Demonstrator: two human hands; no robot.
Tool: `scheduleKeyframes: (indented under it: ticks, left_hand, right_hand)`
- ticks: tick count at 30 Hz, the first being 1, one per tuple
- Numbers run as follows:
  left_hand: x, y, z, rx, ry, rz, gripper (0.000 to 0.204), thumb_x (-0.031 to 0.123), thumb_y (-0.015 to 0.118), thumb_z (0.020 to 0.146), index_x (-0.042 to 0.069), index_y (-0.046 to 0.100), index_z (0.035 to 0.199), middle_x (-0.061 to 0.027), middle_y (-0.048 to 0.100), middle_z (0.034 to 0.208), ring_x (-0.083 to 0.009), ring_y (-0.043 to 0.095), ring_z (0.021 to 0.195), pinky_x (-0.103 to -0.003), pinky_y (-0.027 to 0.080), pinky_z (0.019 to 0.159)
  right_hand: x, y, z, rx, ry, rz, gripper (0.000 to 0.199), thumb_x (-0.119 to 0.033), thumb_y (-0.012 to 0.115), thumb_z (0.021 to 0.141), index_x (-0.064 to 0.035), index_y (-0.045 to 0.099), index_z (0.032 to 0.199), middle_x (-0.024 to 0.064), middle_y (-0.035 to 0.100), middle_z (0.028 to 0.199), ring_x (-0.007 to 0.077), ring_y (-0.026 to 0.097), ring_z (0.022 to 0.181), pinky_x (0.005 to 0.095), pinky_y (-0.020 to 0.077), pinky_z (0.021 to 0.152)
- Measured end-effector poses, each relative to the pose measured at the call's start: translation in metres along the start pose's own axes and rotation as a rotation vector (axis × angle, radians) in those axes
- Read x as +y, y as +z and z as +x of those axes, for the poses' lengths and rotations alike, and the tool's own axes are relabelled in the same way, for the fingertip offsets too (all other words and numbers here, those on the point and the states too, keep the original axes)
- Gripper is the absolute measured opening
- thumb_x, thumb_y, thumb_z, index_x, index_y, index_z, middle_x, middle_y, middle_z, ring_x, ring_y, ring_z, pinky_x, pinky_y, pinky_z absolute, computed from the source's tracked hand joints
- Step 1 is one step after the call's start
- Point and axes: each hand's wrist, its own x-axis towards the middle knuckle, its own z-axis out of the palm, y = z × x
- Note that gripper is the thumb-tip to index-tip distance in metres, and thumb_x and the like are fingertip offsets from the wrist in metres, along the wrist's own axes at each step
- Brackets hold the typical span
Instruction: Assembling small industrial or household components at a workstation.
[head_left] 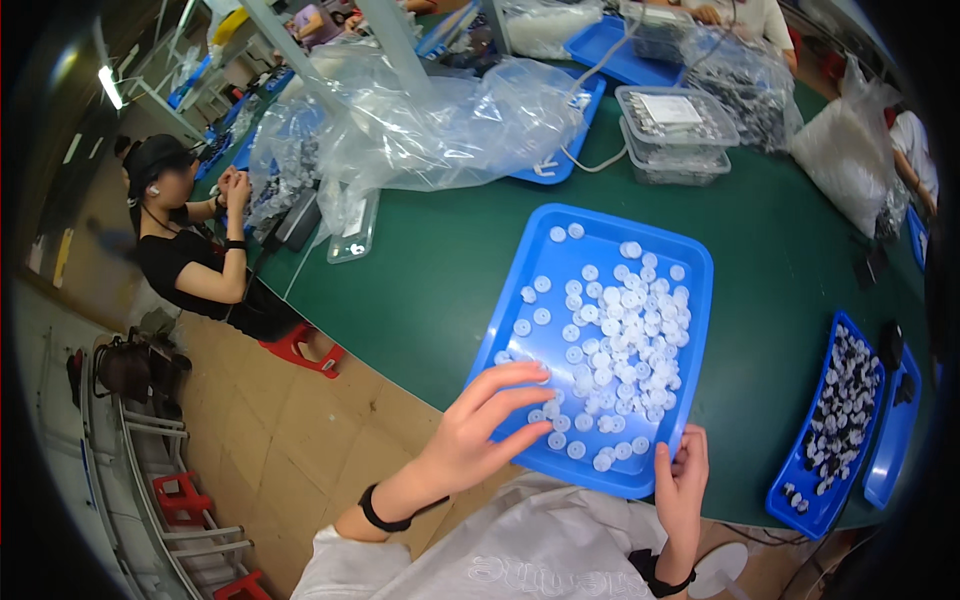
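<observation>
A blue tray (695,300) lies on the green table near its front edge, filled with many small translucent white discs (635,340). The discs heap toward the right side, with loose ones scattered along the left. My left hand (490,420) reaches over the tray's lower left edge, its fingers stretched out and apart close to several discs; whether a fingertip touches one I cannot tell. At the tray's lower right corner, my right hand (682,478) grips the rim with the thumb on the near side. Part of its fingers is hidden.
To the right stands another blue tray (798,505) of black and white parts. Clear plastic boxes (675,135) are stacked at the back beside large plastic bags (440,120). A co-worker in black (205,240) sits at the left edge of the green table (430,265).
</observation>
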Motion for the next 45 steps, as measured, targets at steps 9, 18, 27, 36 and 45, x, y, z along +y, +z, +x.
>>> scheduleKeyframes:
  ticks: [9,18,27,36,45]
  left_hand:
    - [-0.025,0.003,-0.121,-0.076,-0.784,-1.019,0.021,0.008,0.05,0.092,-0.007,0.059,0.081,-0.0119,0.063,0.072,-0.0171,0.062,0.063,-0.028,0.051,0.062]
    - [-0.003,0.053,-0.123,-0.093,-1.055,-1.223,0.05,0.018,0.059,0.088,0.001,0.037,0.13,-0.0114,0.049,0.123,-0.019,0.055,0.104,-0.031,0.05,0.082]
    - [0.006,0.028,-0.123,0.351,-0.768,-1.406,0.051,0.008,0.06,0.084,0.002,0.036,0.129,-0.01,0.049,0.123,-0.0206,0.05,0.111,-0.037,0.044,0.092]
    - [0.008,-0.054,-0.134,0.808,-0.678,-1.337,0.062,0.006,0.054,0.075,-0.001,0.029,0.132,-0.0155,0.043,0.127,-0.0298,0.045,0.117,-0.043,0.039,0.098]
    - [-0.012,-0.138,-0.125,1.182,-0.44,-0.917,0.062,0.013,0.055,0.077,0.0,0.031,0.133,-0.0132,0.042,0.13,-0.0263,0.044,0.118,-0.041,0.039,0.097]
  right_hand:
    - [0.015,-0.003,-0.015,-0.011,0.106,0.364,0.01,-0.003,0.051,0.089,-0.0056,0.042,0.088,-0.0008,0.047,0.082,0.0036,0.042,0.075,0.0183,0.0334,0.067]
    - [-0.015,-0.011,-0.052,0.053,0.085,0.335,0.014,0.002,0.052,0.087,-0.002,0.049,0.099,0.0038,0.053,0.093,0.0095,0.049,0.086,0.0224,0.0393,0.077]
    - [-0.048,0.008,-0.057,-0.076,0.059,0.364,0.022,0.001,0.052,0.087,-0.0011,0.045,0.108,0.0041,0.049,0.099,0.0102,0.047,0.09,0.0236,0.039,0.08]
    - [-0.068,0.054,-0.016,-0.407,-0.32,0.319,0.033,-0.019,0.056,0.088,0.0037,0.042,0.108,0.0187,0.055,0.107,0.0208,0.057,0.099,0.0326,0.0439,0.086]
    - [-0.053,0.085,0.021,-0.433,-0.679,-0.556,0.051,-0.025,0.069,0.075,0.0041,0.047,0.111,0.0251,0.04,0.13,0.0408,0.034,0.125,0.0553,0.0211,0.105]
